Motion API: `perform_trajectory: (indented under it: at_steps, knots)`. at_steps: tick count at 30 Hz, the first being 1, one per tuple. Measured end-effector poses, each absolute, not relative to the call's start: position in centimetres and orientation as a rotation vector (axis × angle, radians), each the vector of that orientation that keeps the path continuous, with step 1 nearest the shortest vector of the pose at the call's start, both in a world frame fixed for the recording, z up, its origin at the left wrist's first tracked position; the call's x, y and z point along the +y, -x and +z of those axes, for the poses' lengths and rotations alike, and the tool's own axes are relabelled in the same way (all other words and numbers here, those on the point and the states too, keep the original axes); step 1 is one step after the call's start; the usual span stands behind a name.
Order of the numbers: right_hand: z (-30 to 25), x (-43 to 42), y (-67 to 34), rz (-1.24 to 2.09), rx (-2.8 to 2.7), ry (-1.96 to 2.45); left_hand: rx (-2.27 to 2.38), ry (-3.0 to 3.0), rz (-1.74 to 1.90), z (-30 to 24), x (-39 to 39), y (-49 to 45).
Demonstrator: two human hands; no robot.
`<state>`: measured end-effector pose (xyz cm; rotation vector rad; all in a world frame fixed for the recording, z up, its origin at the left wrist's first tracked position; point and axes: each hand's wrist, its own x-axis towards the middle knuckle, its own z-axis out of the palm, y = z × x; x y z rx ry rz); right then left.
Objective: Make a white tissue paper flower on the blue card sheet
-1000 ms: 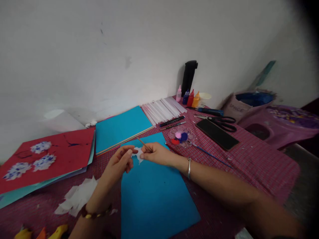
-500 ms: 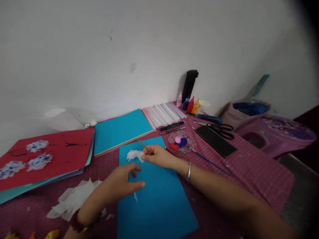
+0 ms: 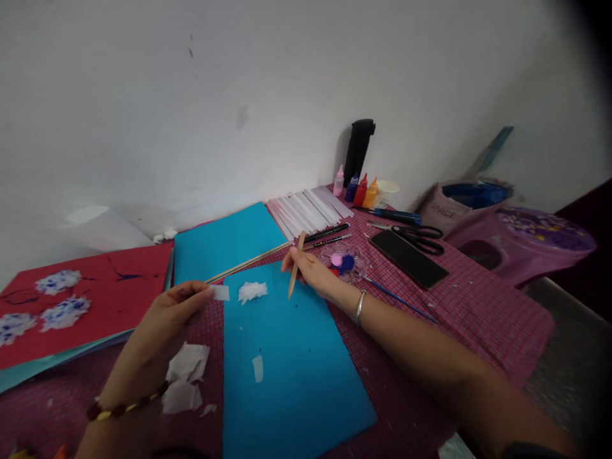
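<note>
A small white paper piece is pinched in my left hand, just off the left edge of the blue sheet. My right hand grips a pointed wooden stick, its tip slanting down over the sheet's upper right. Between the hands, a ruffled white paper tuft sits near the sheet's top. Lower on the sheet lies a loose white scrap. Beneath my left wrist spreads a pile of white paper pieces, partly hidden by the arm.
A red sheet with white-and-blue blossoms lies left; a blue stack stands behind. White strips, a paint palette, a phone-like black slab, scissors and a paint bottle among several occupy the right.
My left hand has moved left from over the sheet and now holds a paper piece. My right hand has withdrawn up and right from the tuft, with the stick now pointing down.
</note>
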<state>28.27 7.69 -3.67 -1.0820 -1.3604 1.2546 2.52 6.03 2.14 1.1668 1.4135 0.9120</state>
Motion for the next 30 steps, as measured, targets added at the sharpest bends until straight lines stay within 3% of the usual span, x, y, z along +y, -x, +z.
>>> perform_trajectory:
  at_steps: [18,30]
  knots:
    - [-7.0,8.1,-25.9,1.241,-1.401,1.096,1.311,-1.696,0.425,-1.4,6.8,-2.9]
    - [-6.4,8.0,-25.9,1.271,-1.382,1.082,1.445,-2.134,0.669,-3.8,7.2,-6.6]
